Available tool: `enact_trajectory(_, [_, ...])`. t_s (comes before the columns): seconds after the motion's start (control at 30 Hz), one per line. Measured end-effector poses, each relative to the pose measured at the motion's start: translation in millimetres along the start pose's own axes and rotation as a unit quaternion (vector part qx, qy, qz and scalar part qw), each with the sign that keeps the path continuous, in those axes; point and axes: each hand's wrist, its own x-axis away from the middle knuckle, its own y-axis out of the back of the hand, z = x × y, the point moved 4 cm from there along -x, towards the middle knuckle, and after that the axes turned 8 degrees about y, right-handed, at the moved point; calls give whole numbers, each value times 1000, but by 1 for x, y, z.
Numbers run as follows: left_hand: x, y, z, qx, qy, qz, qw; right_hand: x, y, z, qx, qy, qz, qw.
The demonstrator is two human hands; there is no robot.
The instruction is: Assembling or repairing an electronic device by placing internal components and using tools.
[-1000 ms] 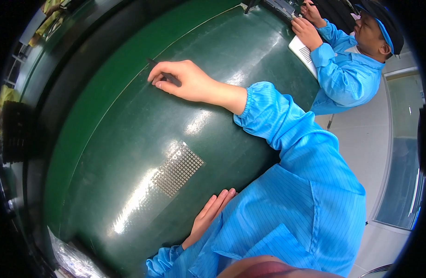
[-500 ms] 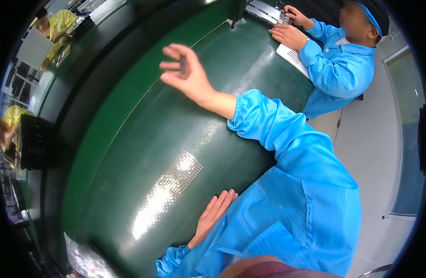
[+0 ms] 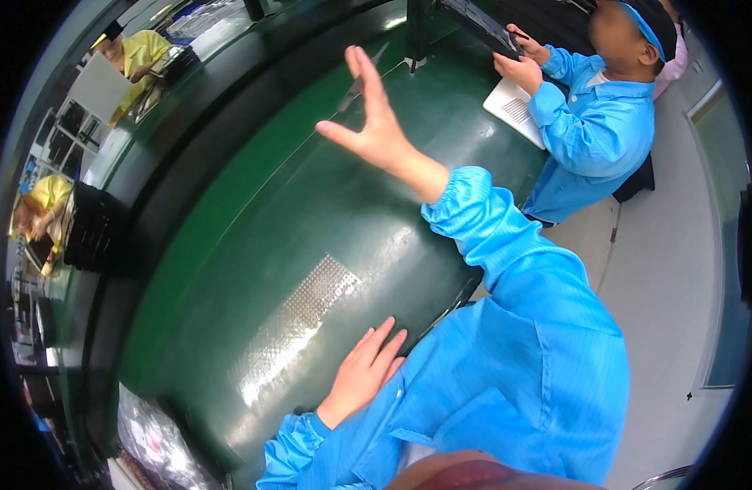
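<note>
At the far left sits a person in yellow (image 3: 49, 196), beside a black stack (image 3: 98, 229) of what may be trays; a second yellow-clad worker (image 3: 143, 55) is above, near a pale panel (image 3: 102, 86). Lower down, a clear plastic bag (image 3: 159, 437) lies crumpled by the corner of the green table (image 3: 229, 269).

On the bare table top, a silvery sheet (image 3: 320, 292) of small squares in a grid lies flat, its lower-left part washed out by glare. Just beside it, toward the person's body, the left hand (image 3: 358, 380) rests palm down near the table's edge, released, its fingers straight and slightly parted over the table surface.

Farther out, well apart from the sheet, the right hand (image 3: 382, 135) is raised over the table, thumb spread wide from the nearly straight fingers. A dark slim tool (image 3: 349, 95) crosses behind the index finger, showing on both sides of it; whether the fingers pinch it, I cannot tell.

At the upper right, a co-worker in blue (image 3: 596, 135) grasps a dark flat device (image 3: 484, 26) in both hands, above a white slotted panel (image 3: 515, 112) on the table.
</note>
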Motion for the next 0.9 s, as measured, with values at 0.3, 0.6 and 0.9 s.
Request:
enact_trajectory(0.3, [-19, 97, -36, -134, -116, -170, 969, 2, 76, -9, 290, 53, -35, 955])
enact_trajectory(0.6, [-32, 177, -107, -149, -174, -292, 929, 9, 120, -15, 334, 96, -45, 936])
enact_trajectory(0.9, [-41, 168, -101, -164, -206, -264, 928, 47, 136, -27, 368, 28, -27, 929])
